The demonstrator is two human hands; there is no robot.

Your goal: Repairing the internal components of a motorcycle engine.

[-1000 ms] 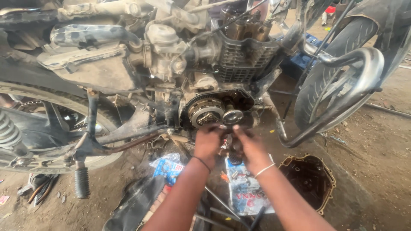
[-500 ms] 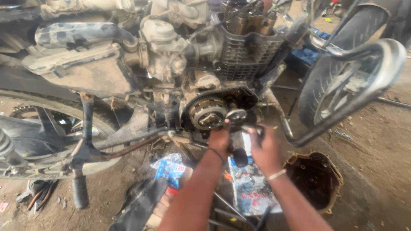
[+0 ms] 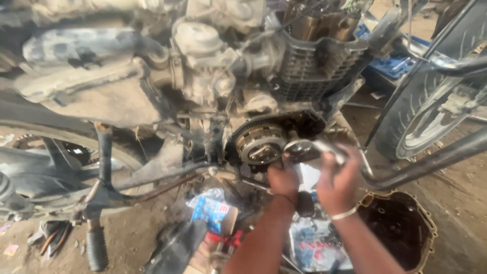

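A motorcycle engine stands open on its side, showing a round toothed clutch [image 3: 259,143] and a smaller shiny round part [image 3: 299,150] to its right. My right hand [image 3: 339,178] is shut on a metal wrench [image 3: 324,147] whose head sits on the small round part. My left hand [image 3: 283,178] presses against the engine just below the clutch with its fingers curled; what they hold, if anything, is hidden. A pale bangle sits on my right wrist.
The removed engine cover [image 3: 401,228] lies on the dirt at lower right. A curved crash guard bar [image 3: 431,157] and the front wheel [image 3: 421,116] stand to the right. A footrest and stand [image 3: 96,243] hang at lower left. Printed paper and packets [image 3: 215,213] lie under the engine.
Both hands have shifted right and up toward the small round part. My right hand now holds the wrench against it. The view has moved closer to the engine.
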